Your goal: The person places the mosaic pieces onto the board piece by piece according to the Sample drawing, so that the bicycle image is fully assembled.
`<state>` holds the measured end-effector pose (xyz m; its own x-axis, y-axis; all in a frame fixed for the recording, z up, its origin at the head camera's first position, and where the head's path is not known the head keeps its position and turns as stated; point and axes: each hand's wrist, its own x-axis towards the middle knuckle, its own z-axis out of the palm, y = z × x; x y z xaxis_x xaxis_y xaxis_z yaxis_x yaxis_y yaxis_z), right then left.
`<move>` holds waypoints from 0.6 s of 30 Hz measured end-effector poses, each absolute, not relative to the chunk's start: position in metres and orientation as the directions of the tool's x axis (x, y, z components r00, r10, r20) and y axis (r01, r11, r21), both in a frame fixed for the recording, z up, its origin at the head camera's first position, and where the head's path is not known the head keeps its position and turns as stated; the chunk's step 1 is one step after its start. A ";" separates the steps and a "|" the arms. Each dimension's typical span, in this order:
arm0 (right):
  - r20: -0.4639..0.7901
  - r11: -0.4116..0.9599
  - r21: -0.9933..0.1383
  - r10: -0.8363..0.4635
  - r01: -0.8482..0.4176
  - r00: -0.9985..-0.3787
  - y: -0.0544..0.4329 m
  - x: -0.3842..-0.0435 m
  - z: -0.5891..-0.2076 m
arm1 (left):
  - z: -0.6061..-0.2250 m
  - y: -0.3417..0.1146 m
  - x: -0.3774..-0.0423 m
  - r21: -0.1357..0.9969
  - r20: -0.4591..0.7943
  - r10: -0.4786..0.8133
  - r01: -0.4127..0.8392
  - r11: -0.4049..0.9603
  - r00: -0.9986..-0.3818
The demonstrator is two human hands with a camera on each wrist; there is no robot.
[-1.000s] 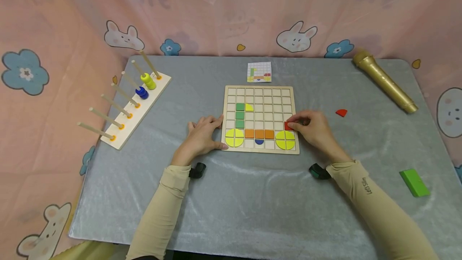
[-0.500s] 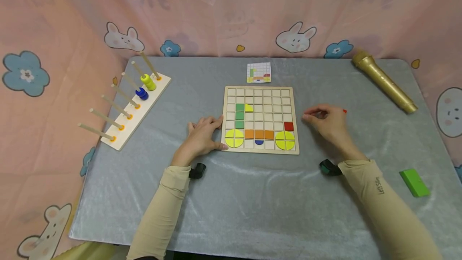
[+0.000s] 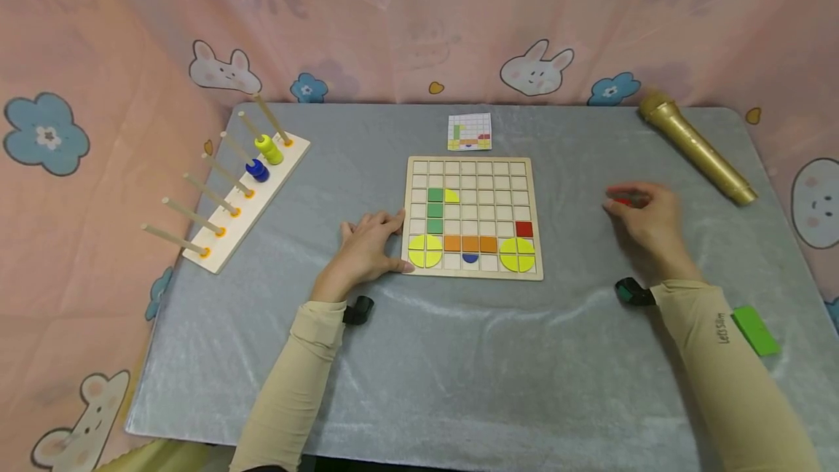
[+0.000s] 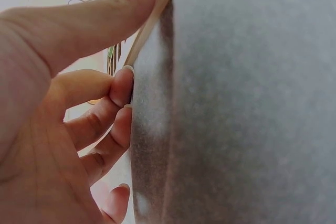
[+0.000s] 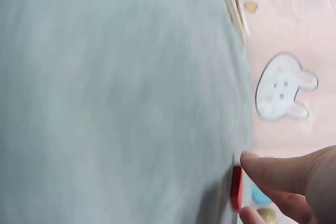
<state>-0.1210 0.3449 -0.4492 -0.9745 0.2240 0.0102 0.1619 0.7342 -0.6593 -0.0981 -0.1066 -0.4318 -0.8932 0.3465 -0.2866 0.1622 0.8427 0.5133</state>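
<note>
My left hand (image 3: 367, 246) rests at the left side of a wooden grid board (image 3: 539, 195), its thumb at the near corner and index finger along the edge. The left wrist view shows the thumb and fingertips against the board's edge. Green squares (image 3: 435, 210), orange squares (image 3: 470, 243), yellow quarter circles (image 3: 425, 250), a blue half circle (image 3: 470, 258) and a red square (image 3: 524, 229) lie in its cells. My right hand (image 3: 649, 221) is over a small red quarter-circle piece (image 3: 623, 202). Thumb and finger stand apart around this piece (image 5: 237, 187) in the right wrist view.
A small pattern card (image 3: 469, 132) lies behind the board. At left stands a pegged rack (image 3: 223, 239) with blue and yellow beads. A gold microphone (image 3: 701, 151) lies at the back right, and a green block (image 3: 756, 330) lies beside the right sleeve.
My right hand has let go of the red square, which lies in the board, and moved right to the red quarter-circle piece. The left hand has stayed at the board.
</note>
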 end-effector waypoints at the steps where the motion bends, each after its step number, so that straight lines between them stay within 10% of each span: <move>1: 0.014 0.743 -0.649 0.228 0.165 -0.974 0.348 -0.121 -0.451 | -0.431 -0.107 -0.098 0.514 -0.287 0.347 0.162 0.843 -0.893; 18: -0.025 0.752 -0.640 0.187 0.159 -0.982 0.360 -0.115 -0.446 | -0.430 -0.106 -0.098 0.510 -0.292 0.345 0.160 0.845 -0.892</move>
<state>-0.1151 0.3604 -0.4458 -0.9821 0.1865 -0.0249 0.1590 0.7516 -0.6402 -0.0977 -0.1059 -0.4305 -0.8922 0.3447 -0.2918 0.1598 0.8453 0.5098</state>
